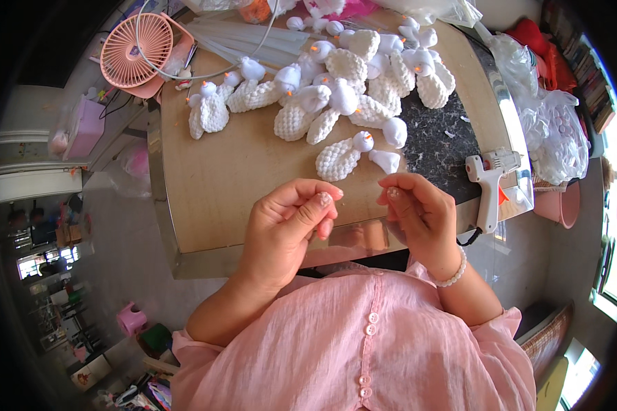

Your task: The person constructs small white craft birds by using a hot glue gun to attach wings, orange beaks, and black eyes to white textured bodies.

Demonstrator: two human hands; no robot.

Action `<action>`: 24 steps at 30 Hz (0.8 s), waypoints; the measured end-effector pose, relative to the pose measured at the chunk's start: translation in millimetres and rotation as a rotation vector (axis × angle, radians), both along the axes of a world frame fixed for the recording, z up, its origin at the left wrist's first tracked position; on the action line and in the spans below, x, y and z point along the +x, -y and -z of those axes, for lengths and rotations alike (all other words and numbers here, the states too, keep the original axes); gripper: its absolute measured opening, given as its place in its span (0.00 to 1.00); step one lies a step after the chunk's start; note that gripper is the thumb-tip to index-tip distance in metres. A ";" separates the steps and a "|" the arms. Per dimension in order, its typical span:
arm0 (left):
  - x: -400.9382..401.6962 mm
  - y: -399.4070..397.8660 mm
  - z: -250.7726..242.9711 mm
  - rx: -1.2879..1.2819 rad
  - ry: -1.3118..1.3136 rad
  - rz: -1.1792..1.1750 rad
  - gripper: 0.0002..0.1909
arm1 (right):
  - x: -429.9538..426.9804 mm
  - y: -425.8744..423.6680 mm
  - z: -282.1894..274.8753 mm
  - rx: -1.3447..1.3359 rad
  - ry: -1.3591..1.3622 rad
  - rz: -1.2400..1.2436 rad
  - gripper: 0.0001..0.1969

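Note:
My left hand (293, 226) hovers over the table's front edge, thumb folded against curled fingers, nothing visible in it. Across a small gap, my right hand (422, 218) is curled the same way and wears a white bead bracelet; nothing shows between its fingers. Just beyond them lies a white crocheted piece (334, 161) with a small white snowman head (363, 141) that has an orange nose. A loose white fabric piece (385, 161) lies above my right hand, below a round white stuffed piece (395, 132). To the right rests a white hot glue gun (488, 190).
Several more white crocheted snowman pieces (293, 120) are heaped across the table's far half. Behind them lie translucent sticks (247, 43), probably glue sticks. A pink fan (139, 51) stands far left. Clear plastic bags (555, 133) and a pink bin (560, 205) are beyond the right edge.

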State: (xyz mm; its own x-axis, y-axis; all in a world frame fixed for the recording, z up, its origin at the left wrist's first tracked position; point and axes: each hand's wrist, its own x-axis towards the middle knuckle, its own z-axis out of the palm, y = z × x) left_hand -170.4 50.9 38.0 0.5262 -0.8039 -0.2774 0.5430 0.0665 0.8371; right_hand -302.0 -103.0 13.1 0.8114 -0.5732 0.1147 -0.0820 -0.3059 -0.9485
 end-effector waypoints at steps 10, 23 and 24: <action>-19.4 9.4 -3.3 -0.103 -0.180 0.055 0.08 | 0.1 -12.3 -17.0 0.219 0.153 -0.054 0.07; -43.7 14.6 3.6 0.009 0.159 0.090 0.08 | -4.0 -19.9 -16.3 0.148 0.256 0.017 0.07; -45.6 17.3 -0.3 0.016 0.176 0.104 0.07 | -4.7 -19.6 -19.4 0.331 0.269 0.012 0.08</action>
State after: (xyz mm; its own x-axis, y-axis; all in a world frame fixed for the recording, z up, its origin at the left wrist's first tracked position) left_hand -216.0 33.5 38.3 0.4818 -0.8528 -0.2016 0.3911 0.0034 0.9203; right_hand -306.7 -83.3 32.5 0.7705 -0.6242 0.1292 0.1798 0.0184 -0.9835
